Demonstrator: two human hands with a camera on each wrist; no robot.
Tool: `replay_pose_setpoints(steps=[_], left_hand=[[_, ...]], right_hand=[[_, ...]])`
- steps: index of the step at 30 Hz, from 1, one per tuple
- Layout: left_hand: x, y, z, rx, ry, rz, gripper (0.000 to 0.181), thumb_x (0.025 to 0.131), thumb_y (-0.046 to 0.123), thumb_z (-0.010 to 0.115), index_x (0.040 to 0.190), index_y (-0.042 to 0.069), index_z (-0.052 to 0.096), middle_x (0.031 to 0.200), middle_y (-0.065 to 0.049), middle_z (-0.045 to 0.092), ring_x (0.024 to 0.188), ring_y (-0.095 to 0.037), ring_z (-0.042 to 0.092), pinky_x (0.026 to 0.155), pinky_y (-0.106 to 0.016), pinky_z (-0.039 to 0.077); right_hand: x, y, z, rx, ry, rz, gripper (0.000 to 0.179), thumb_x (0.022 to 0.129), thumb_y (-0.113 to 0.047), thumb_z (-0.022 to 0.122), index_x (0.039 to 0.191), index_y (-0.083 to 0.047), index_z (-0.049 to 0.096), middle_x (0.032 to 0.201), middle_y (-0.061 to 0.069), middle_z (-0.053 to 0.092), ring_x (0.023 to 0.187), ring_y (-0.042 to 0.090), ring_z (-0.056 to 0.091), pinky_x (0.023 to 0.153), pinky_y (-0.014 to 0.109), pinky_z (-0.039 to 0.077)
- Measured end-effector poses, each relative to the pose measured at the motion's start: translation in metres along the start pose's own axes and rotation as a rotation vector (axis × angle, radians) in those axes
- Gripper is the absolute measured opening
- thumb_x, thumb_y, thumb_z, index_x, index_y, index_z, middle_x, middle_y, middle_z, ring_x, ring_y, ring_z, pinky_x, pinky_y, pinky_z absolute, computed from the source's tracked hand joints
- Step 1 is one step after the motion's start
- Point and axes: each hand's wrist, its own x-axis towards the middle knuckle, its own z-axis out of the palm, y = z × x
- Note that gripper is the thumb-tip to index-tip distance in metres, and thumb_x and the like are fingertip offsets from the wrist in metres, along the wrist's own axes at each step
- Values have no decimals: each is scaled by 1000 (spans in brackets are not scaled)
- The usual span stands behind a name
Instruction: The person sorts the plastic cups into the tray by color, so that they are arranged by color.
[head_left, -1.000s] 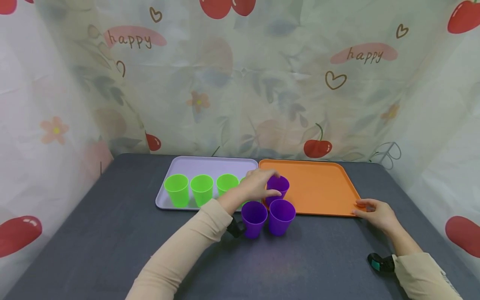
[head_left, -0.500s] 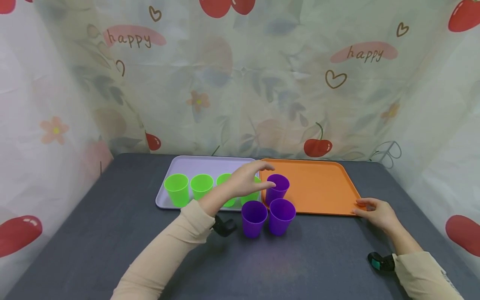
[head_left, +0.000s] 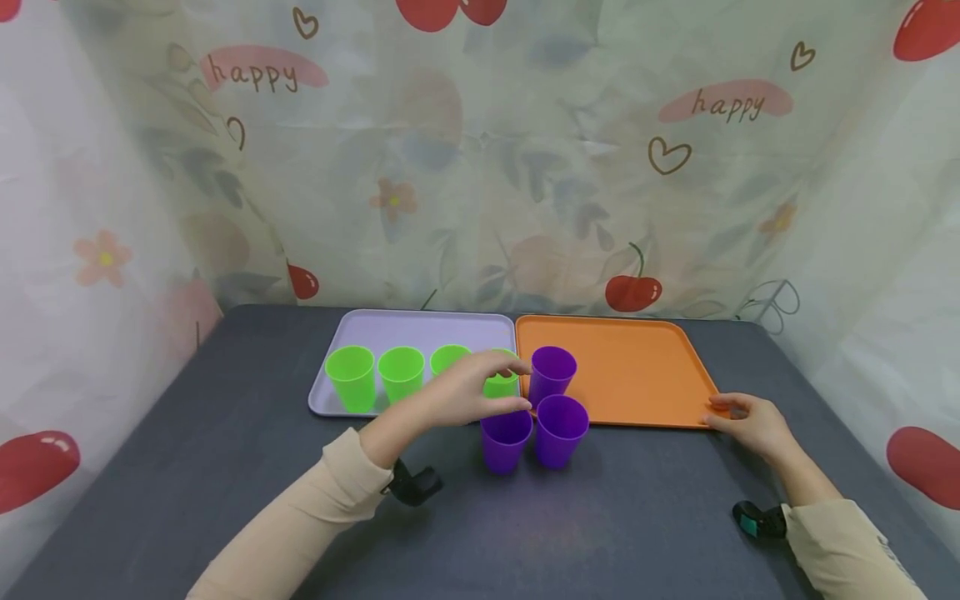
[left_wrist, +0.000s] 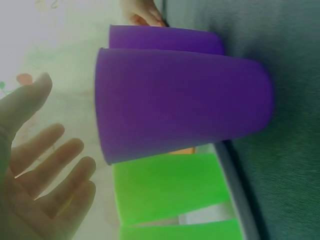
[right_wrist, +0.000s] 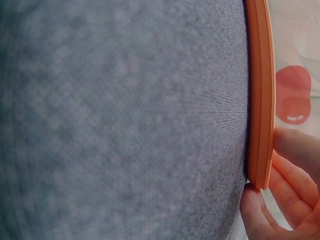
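Observation:
My left hand point(head_left: 465, 390) is held above the front row of cups, fingers spread and thumb apart, with nothing in its grasp. In the left wrist view its fingers point(left_wrist: 70, 155) are clear of a purple cup point(left_wrist: 185, 100). One purple cup point(head_left: 552, 375) stands upright on the front left of the orange tray point(head_left: 630, 375). Two more, a left one point(head_left: 505, 446) and a right one point(head_left: 561, 433), stand on the table before the trays. My right hand point(head_left: 753, 427) pinches the orange tray's front right corner; its fingers point(right_wrist: 295, 150) lie at the rim.
A pale purple tray point(head_left: 427, 323) sits left of the orange tray, edge against edge. Several green cups point(head_left: 351, 381) stand in a row on it, some partly hidden behind my left hand. A dark cloth covers the table point(head_left: 600, 533); a printed curtain point(head_left: 480, 208) hangs behind.
My left hand has moved left and toward me, away from the purple cup on the orange tray, which stays put. My right hand keeps its place at the tray corner.

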Motion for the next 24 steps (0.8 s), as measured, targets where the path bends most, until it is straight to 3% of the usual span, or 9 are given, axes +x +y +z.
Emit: replay_pose_setpoints(steps=[12, 24], left_hand=[[-25, -12, 9, -5, -13, -28, 54, 79, 32, 73, 123, 6, 58, 121, -8, 61, 108, -24, 58, 94, -36, 48], [-33, -21, 22, -30, -42, -87, 68, 75, 38, 76, 131, 8, 51, 127, -6, 57, 111, -20, 57, 96, -36, 48]], right_hand=[[-1, -2, -1, -2, 0, -7, 54, 87, -30, 65, 122, 9, 53, 121, 33, 55, 108, 48, 51, 84, 50, 48], [-1, -1, -1, -4, -5, -4, 56, 87, -32, 65, 123, 10, 53, 122, 33, 55, 109, 48, 51, 83, 49, 50]])
